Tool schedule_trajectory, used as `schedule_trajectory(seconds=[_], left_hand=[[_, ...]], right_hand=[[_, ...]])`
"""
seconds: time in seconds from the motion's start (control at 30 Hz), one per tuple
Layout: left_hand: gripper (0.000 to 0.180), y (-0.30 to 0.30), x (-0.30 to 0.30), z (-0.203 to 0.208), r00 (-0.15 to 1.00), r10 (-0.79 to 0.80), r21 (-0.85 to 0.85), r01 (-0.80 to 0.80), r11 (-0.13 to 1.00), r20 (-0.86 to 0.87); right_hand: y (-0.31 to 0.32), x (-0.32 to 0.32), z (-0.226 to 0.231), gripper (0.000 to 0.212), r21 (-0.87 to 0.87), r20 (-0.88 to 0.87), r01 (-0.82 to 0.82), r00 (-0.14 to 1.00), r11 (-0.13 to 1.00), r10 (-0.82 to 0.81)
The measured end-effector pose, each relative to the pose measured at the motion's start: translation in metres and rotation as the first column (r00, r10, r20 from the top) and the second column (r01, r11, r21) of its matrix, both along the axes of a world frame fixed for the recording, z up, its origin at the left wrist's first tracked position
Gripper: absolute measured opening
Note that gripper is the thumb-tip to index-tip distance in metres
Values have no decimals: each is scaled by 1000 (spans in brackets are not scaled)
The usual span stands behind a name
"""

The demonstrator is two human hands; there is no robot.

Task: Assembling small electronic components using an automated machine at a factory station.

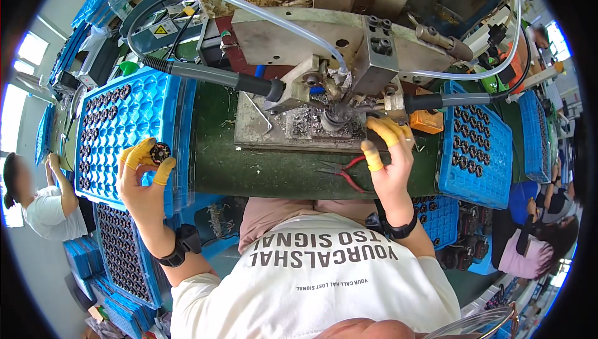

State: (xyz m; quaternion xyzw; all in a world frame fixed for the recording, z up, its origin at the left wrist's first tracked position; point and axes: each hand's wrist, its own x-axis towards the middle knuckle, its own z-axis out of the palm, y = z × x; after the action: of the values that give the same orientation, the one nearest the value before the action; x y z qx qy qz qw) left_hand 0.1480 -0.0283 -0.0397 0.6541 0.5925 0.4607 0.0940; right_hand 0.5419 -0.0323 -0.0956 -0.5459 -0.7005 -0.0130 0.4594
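Observation:
My left hand, with yellow finger covers, pinches a small round black part between thumb and fingers. It holds the part over the right side of a blue tray with cup-shaped pockets, some filled with similar dark parts. My right hand, also in yellow finger covers, has thumb and fingers apart with nothing visible between them. Its fingertips are beside the machine's metal fixture, where a round piece sits under the tooling. Grey metal chips lie around that fixture.
Red-handled pliers lie on the green bench; a hex key rests on the machine base. At right stand a blue tray of dark parts and an orange box. Clear hoses arch overhead. Other people sit both sides.

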Motion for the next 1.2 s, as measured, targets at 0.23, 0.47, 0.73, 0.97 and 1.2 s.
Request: schedule_trajectory(seconds=[0.23, 0.47, 0.73, 0.97, 1.2], left_hand=[[42, 0, 0, 0, 1000, -8, 11, 8, 1000, -22], [44, 0, 2, 2, 999, -18, 21, 19, 1000, -39], [44, -3, 21, 13, 955, 129, 158, -88, 984, -268], [44, 29, 126, 14, 934, -356, 48, 356, 933, -6], [41, 60, 198, -4, 871, -480, 26, 481, 877, 103]], right_hand=[[15, -21, 10, 42, -131, -96, -62, 994, 989, 49], [22, -26, 13, 52, -75, -271, -128, 957, 989, 103], [35, -30, 21, 49, -30, -172, -90, 981, 995, 84], [15, -11, 32, 48, -27, -370, -293, 891, 956, 263], [-10, 10, 32, 47, -101, -668, -391, 708, 915, 229]])
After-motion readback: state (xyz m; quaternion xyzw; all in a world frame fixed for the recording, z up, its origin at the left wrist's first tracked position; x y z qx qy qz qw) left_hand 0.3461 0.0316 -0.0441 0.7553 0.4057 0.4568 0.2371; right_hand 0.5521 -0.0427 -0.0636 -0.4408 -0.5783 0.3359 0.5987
